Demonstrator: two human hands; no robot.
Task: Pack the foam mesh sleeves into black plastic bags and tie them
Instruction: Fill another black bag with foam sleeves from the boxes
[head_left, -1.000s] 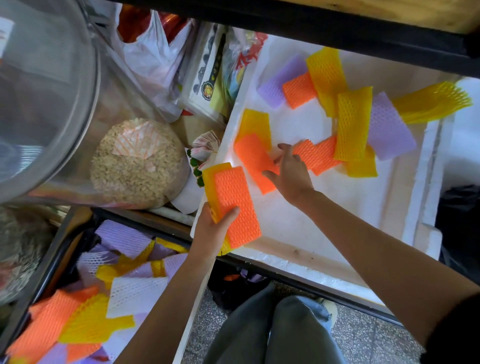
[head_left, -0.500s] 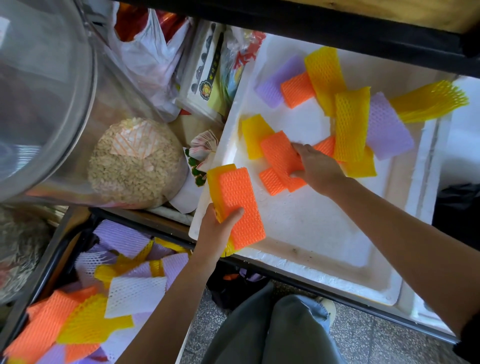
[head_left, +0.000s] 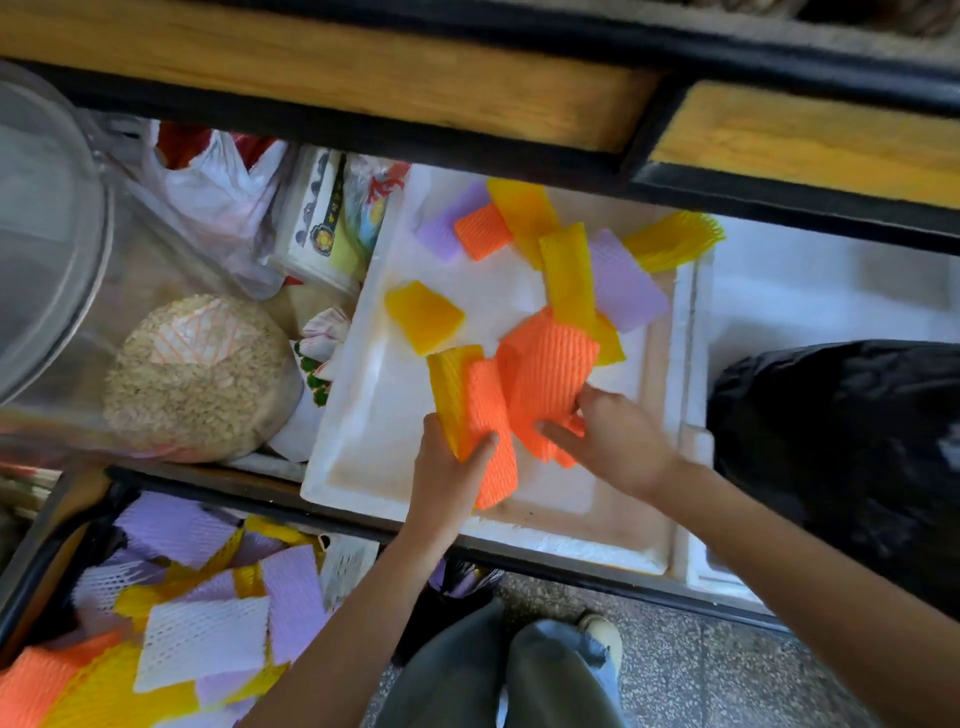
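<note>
The white foam tray (head_left: 363, 467) is holding fewer loose foam mesh sleeves (head_left: 566, 270) than a second ago. The orange ones that were lying in its middle are gone from there, leaving one yellow sleeve (head_left: 423, 314) lying alone at the left and a yellow, purple and orange cluster along the far edge. The black plastic bag (head_left: 831, 441) is sitting just right of the tray, with nothing going into it yet. The right hand (head_left: 618, 447), which was reaching out over the tray, is now drawing in toward the near edge. It is gripping the bunched orange sleeves (head_left: 550, 374) and pressing them against the stack (head_left: 478, 415) that the left hand (head_left: 447, 483) is clutching between thumb and fingers. The gathering is moving along, I judge. Bagging and tying are still waiting, and the lower bin (head_left: 57, 551) is still holding many more sleeves.
</note>
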